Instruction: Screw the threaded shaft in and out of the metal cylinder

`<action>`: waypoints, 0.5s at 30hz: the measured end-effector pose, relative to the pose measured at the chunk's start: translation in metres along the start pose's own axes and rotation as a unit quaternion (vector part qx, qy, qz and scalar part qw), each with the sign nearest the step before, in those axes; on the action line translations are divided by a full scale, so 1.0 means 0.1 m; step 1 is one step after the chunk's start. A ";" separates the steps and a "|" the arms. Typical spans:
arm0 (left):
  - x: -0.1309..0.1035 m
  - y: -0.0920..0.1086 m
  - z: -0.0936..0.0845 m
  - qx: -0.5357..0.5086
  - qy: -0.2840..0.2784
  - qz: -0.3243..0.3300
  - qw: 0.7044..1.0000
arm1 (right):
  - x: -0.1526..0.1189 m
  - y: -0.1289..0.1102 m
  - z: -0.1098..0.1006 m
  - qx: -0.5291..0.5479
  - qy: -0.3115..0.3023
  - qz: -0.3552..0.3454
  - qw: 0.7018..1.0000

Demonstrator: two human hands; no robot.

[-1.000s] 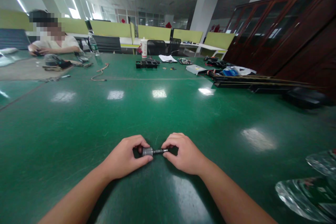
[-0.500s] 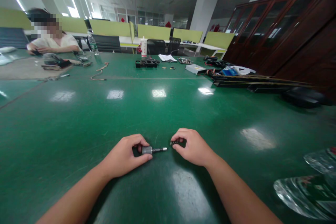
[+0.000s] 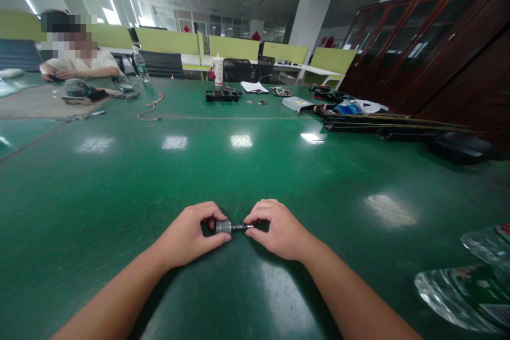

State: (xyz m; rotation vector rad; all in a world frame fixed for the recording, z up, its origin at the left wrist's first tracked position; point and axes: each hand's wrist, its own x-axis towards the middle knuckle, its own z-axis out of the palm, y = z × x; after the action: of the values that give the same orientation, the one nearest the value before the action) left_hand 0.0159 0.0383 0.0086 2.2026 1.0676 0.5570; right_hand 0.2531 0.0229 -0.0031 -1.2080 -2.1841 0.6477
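Low over the green table (image 3: 191, 170), my left hand (image 3: 193, 236) pinches a grey metal cylinder (image 3: 223, 227) between thumb and fingers. A thin dark shaft (image 3: 238, 228) sticks out of the cylinder toward the right. At the shaft's far end my right hand (image 3: 277, 228) is closed in a pinch, fingertips against or around the tip. The small dark ridged, spring-like piece it held is mostly hidden by the fingers. Whether that piece sits around the shaft or only touches its end, I cannot tell.
Clear plastic bottles (image 3: 458, 297) lie at the right front. Across the table are a black frame-like part (image 3: 222, 96), a white cup (image 3: 218, 70), a grey metal box (image 3: 297, 104) and long black rails (image 3: 358, 125). A person (image 3: 83, 64) sits at the far left.
My right hand has moved left with the small ridged piece, closing the gap to the shaft's tip. The left hand and the cylinder have stayed about where they were.
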 end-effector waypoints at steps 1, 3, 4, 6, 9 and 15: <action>0.00 -0.01 0.00 -0.002 -0.001 0.008 1.000 | 0.01 -0.02 0.03 0.007 -0.002 -0.004 1.000; 0.00 -0.02 0.00 -0.005 0.000 0.025 1.000 | 0.02 -0.07 0.08 0.019 -0.001 -0.004 1.000; -0.01 -0.03 0.00 -0.006 0.003 0.034 0.999 | 0.02 -0.08 0.10 0.022 0.000 -0.003 1.000; -0.01 -0.03 0.00 -0.012 0.006 0.047 0.999 | 0.01 -0.10 0.12 0.021 -0.001 0.000 1.000; -0.01 -0.03 0.00 -0.026 0.010 0.048 0.998 | 0.00 -0.10 0.12 0.016 -0.004 -0.005 1.000; 0.00 -0.01 0.00 -0.009 0.002 0.009 1.000 | 0.00 -0.10 0.11 0.007 -0.007 -0.021 1.000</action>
State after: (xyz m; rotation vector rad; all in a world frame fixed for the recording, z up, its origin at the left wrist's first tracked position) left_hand 0.0151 0.0389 0.0077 2.1990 1.0417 0.5781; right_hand 0.2397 0.0166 -0.0050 -1.1499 -2.2076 0.6551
